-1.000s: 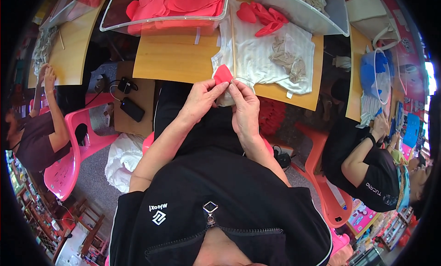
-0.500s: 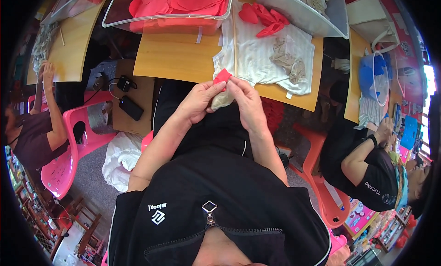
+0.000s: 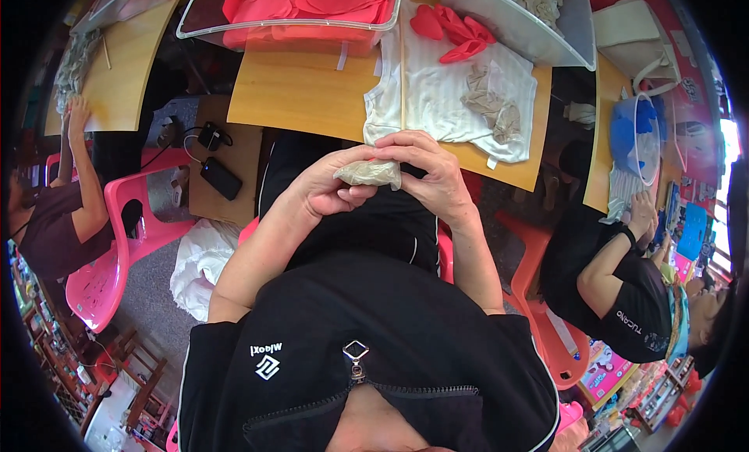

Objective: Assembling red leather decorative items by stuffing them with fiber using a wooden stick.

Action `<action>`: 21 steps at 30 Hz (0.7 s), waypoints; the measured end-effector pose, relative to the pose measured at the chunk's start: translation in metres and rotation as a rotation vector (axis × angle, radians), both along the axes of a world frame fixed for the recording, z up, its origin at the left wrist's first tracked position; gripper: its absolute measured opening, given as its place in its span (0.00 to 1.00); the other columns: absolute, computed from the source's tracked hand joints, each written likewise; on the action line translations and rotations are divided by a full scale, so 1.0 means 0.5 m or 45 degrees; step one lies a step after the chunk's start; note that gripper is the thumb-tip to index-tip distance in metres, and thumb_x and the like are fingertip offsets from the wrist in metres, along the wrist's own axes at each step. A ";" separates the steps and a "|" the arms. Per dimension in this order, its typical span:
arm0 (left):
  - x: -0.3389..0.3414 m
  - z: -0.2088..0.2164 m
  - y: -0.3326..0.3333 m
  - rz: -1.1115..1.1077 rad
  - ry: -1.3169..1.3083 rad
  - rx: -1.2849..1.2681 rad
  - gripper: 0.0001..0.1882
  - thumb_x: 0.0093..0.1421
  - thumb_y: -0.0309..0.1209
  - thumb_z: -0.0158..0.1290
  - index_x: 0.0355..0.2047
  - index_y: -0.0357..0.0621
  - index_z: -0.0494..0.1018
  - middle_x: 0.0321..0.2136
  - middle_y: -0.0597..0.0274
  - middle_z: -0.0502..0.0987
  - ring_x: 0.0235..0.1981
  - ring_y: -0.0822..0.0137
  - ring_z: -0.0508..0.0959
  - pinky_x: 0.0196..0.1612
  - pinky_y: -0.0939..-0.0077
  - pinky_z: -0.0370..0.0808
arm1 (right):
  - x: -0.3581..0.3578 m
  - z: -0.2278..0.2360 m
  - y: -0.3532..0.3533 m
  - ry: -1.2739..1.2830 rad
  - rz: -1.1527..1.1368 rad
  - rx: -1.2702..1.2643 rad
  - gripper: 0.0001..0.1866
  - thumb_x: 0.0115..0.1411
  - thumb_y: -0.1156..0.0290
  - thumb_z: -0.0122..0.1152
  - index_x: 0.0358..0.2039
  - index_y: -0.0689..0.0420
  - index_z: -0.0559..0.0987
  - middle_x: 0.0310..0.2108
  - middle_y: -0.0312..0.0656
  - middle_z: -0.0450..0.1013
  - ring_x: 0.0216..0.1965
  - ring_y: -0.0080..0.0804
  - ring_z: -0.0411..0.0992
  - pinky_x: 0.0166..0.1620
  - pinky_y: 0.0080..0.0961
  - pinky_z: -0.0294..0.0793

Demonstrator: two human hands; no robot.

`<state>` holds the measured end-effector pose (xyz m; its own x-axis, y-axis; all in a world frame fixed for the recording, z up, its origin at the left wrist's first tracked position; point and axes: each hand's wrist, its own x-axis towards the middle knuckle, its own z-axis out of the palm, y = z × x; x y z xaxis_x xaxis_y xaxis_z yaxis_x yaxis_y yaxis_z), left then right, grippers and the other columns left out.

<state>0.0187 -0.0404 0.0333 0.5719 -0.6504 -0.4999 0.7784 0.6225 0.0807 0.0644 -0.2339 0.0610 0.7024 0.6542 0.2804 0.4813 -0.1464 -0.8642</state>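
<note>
Both of my hands meet in front of my lap, just off the near table edge. A limp, crumpled beige piece point(image 3: 370, 173), like an uninflated balloon, lies between them. My left hand point(image 3: 328, 188) grips it from below and the left, fingers curled under it. My right hand point(image 3: 433, 171) pinches its right end, with the fingers reaching over the top. The red part of it is hidden now. Beyond my hands, a thin wooden stick point(image 3: 402, 77) lies on a white sleeveless shirt point(image 3: 437, 101), with red limp pieces point(image 3: 452, 32) and beige crumpled pieces point(image 3: 491, 104) on it.
A clear bin point(image 3: 289, 26) of red flat pieces stands at the table's far left, another clear bin point(image 3: 538, 38) with beige pieces at far right. Co-workers sit at tables on both sides. A pink chair point(image 3: 117, 249) stands left, an orange chair point(image 3: 546, 319) right.
My hands have turned the piece sideways: its beige part now faces me and its red end no longer shows. My right hand has moved slightly right, its fingers reaching over.
</note>
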 end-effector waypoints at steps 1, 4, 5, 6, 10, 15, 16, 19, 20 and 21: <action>0.002 0.008 0.002 0.000 0.002 0.000 0.11 0.63 0.38 0.49 0.34 0.42 0.71 0.20 0.64 0.72 0.13 0.77 0.69 0.09 0.91 0.58 | -0.004 -0.007 0.002 0.075 -0.031 0.014 0.21 0.44 0.86 0.61 0.41 0.59 0.79 0.44 0.40 0.74 0.48 0.33 0.71 0.51 0.27 0.69; 0.007 0.036 0.008 -0.039 -0.197 0.404 0.17 0.64 0.43 0.46 0.36 0.40 0.71 0.22 0.61 0.74 0.15 0.73 0.73 0.12 0.89 0.65 | -0.014 -0.040 0.007 0.346 -0.120 0.169 0.16 0.48 0.85 0.59 0.39 0.60 0.79 0.43 0.41 0.74 0.47 0.32 0.71 0.50 0.27 0.70; 0.006 0.039 0.011 -0.052 -0.231 0.479 0.20 0.65 0.46 0.43 0.37 0.39 0.71 0.22 0.61 0.74 0.16 0.71 0.74 0.14 0.88 0.67 | -0.017 -0.047 0.009 0.539 -0.180 0.307 0.13 0.51 0.85 0.58 0.39 0.61 0.79 0.42 0.41 0.75 0.46 0.31 0.72 0.50 0.27 0.70; 0.005 0.043 0.014 -0.064 -0.264 0.554 0.23 0.66 0.48 0.41 0.38 0.38 0.71 0.23 0.60 0.75 0.17 0.70 0.76 0.16 0.86 0.70 | -0.019 -0.050 0.011 0.541 -0.180 0.306 0.13 0.51 0.85 0.58 0.39 0.61 0.79 0.42 0.41 0.75 0.46 0.31 0.72 0.50 0.27 0.70; 0.004 0.054 0.018 -0.041 -0.448 0.727 0.30 0.64 0.55 0.37 0.42 0.37 0.67 0.27 0.55 0.74 0.24 0.66 0.78 0.25 0.79 0.76 | -0.026 -0.070 0.022 1.044 -0.346 0.636 0.08 0.59 0.76 0.57 0.39 0.63 0.77 0.39 0.42 0.75 0.42 0.29 0.73 0.48 0.28 0.74; 0.007 0.053 -0.004 0.368 -0.858 1.145 0.24 0.55 0.29 0.60 0.50 0.38 0.66 0.36 0.61 0.75 0.34 0.74 0.77 0.43 0.80 0.74 | -0.028 -0.063 0.021 1.513 -0.426 0.890 0.09 0.58 0.72 0.61 0.40 0.58 0.77 0.36 0.34 0.75 0.38 0.18 0.72 0.41 0.22 0.74; 0.010 0.050 -0.002 0.371 -0.860 1.144 0.24 0.55 0.29 0.60 0.50 0.38 0.66 0.36 0.61 0.75 0.34 0.74 0.77 0.43 0.80 0.74 | -0.029 -0.057 0.022 1.510 -0.425 0.888 0.09 0.58 0.72 0.61 0.40 0.58 0.77 0.36 0.34 0.75 0.38 0.18 0.72 0.41 0.22 0.74; 0.018 0.057 0.002 0.306 -0.799 1.013 0.13 0.54 0.21 0.58 0.40 0.38 0.73 0.34 0.67 0.76 0.36 0.77 0.76 0.44 0.82 0.73 | -0.031 -0.048 0.023 1.551 -0.410 0.872 0.10 0.58 0.73 0.61 0.40 0.59 0.76 0.36 0.34 0.75 0.38 0.18 0.71 0.41 0.20 0.73; 0.020 0.057 0.002 0.307 -0.803 1.011 0.13 0.54 0.21 0.58 0.40 0.38 0.73 0.34 0.67 0.76 0.36 0.77 0.76 0.44 0.82 0.73 | -0.030 -0.052 0.022 1.454 -0.382 0.834 0.11 0.57 0.75 0.62 0.41 0.60 0.76 0.36 0.34 0.74 0.38 0.18 0.71 0.41 0.19 0.73; 0.021 0.057 0.002 0.289 -0.852 1.045 0.12 0.54 0.21 0.58 0.40 0.38 0.73 0.34 0.67 0.77 0.36 0.77 0.76 0.43 0.82 0.73 | -0.030 -0.053 0.022 1.358 -0.354 0.796 0.12 0.56 0.77 0.62 0.42 0.60 0.75 0.37 0.34 0.74 0.38 0.17 0.71 0.41 0.18 0.72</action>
